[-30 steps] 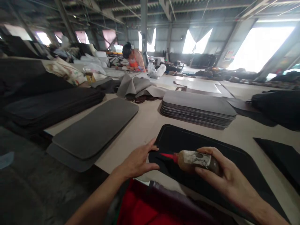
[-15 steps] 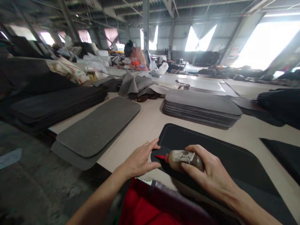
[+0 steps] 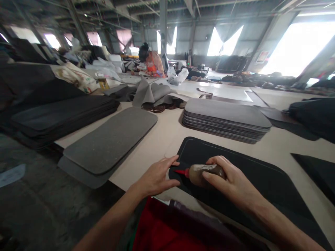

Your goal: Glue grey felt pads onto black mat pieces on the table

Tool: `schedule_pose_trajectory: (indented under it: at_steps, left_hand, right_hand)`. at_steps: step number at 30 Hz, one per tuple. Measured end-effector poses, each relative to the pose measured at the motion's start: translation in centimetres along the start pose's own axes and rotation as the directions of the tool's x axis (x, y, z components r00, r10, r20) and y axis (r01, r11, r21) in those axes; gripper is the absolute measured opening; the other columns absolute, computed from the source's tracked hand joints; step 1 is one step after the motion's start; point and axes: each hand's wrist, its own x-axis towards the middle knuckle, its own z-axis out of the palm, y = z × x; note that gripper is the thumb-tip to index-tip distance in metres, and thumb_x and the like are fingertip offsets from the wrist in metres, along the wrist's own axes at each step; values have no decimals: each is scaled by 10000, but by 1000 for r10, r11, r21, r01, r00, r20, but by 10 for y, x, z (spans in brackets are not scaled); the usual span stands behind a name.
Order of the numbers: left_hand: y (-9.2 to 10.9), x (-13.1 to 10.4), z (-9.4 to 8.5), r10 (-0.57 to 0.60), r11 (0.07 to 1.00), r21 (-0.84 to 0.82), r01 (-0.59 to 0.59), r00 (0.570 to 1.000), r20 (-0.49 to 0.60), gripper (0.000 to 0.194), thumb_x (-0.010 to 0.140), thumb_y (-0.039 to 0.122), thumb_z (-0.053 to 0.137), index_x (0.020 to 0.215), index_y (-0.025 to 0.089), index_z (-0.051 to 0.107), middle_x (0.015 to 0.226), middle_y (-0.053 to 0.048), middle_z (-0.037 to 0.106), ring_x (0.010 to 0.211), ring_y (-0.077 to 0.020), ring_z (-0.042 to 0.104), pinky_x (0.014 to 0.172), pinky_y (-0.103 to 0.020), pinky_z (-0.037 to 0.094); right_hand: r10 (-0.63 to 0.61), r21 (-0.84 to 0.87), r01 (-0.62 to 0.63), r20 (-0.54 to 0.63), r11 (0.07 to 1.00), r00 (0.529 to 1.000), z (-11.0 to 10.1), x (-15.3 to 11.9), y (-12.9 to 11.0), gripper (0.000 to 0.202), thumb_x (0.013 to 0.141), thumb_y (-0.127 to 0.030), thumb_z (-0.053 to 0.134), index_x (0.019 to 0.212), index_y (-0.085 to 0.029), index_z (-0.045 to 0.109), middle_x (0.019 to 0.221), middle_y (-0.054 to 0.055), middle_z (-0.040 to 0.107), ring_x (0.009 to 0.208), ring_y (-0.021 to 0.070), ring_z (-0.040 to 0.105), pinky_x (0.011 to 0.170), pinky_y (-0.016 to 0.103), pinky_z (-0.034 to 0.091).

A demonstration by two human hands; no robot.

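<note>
A squeeze bottle (image 3: 197, 176) with a red pointed nozzle lies on its side in the grip of my right hand (image 3: 232, 181). Its nozzle points left, close over the left end of a black panel (image 3: 251, 167) with rounded corners. A thin pale line runs along the panel's far edge. My left hand (image 3: 158, 176) rests at the panel's left end, thumb and fingers spread apart around the corner, holding nothing. Whether the nozzle tip touches the panel I cannot tell.
A stack of grey panels (image 3: 227, 115) stands beyond the black one. Left lie two grey panels (image 3: 112, 143) overhanging the table edge, and a dark stack (image 3: 62, 111). Crumpled grey sheets (image 3: 154, 94) sit at the back. Farther off, a person (image 3: 151, 62) in orange leans over a table.
The bottle has rolled slightly in my right hand, and its nozzle has shifted a little to the right and up. My left hand stays nearly where it was.
</note>
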Motion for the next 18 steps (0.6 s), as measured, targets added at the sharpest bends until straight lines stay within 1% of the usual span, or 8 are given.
schedule_pose_trajectory:
  at_steps: [2,4,7,9,12,16,18]
  left_hand:
    - [0,0,0,3,1000,-3,-3,1000,-5,891,790,402,794,1516,201,317,1400,-67,612,1338,-233,502,1155,-387,371]
    - [0,0,0,8,1000,-1,-8,1000,-5,894,788,403,795,1516,200,319,1400,-72,611,1336,-235,505,1152,-388,373]
    - [1,0,0,1,1000,6,-1,1000,-2,888,789,412,790,1513,192,326,1403,-76,609,1336,-240,505,1155,-394,371]
    - [1,-1,1,-5,1000,11,5,1000,-1,884,788,413,790,1511,192,333,1400,-72,613,1337,-243,505,1159,-403,367]
    - [1,-1,1,-5,1000,6,5,1000,-2,872,784,400,795,1504,194,348,1388,-66,624,1321,-239,521,1148,-400,382]
    - [3,0,0,-11,1000,0,11,1000,-20,863,771,393,807,1492,206,371,1378,-60,633,1299,-238,542,1131,-398,402]
    - [4,0,-1,-18,1000,1,18,1000,-23,861,764,385,812,1488,212,379,1376,-61,634,1289,-241,550,1126,-402,408]
  right_hand:
    - [43,3,-43,25,999,999,-2,2,2,317,845,-507,562,1012,-237,569,956,20,570,811,204,567,700,350,440]
    - [69,-25,-68,35,997,997,-3,2,3,409,777,-512,650,1063,-234,563,1017,28,561,840,207,572,717,350,457]
    - [63,-87,-60,39,994,997,-3,0,5,562,681,-455,749,1152,-234,535,1138,42,543,891,210,585,771,351,479]
    - [52,-101,-48,38,994,998,-3,-2,3,610,681,-416,752,1210,-236,508,1166,47,553,906,211,598,795,351,484]
    - [26,-69,-26,-6,997,1000,-1,-4,-2,553,737,-387,703,1228,-233,500,1108,41,605,904,212,616,804,345,488]
    - [-46,-60,40,-112,997,993,2,-4,-8,401,767,-374,666,1123,-233,546,967,18,643,808,202,625,734,325,486]
    - [-70,-70,62,-124,996,990,2,-3,-9,374,773,-372,663,1102,-234,551,922,9,648,773,198,625,712,319,483]
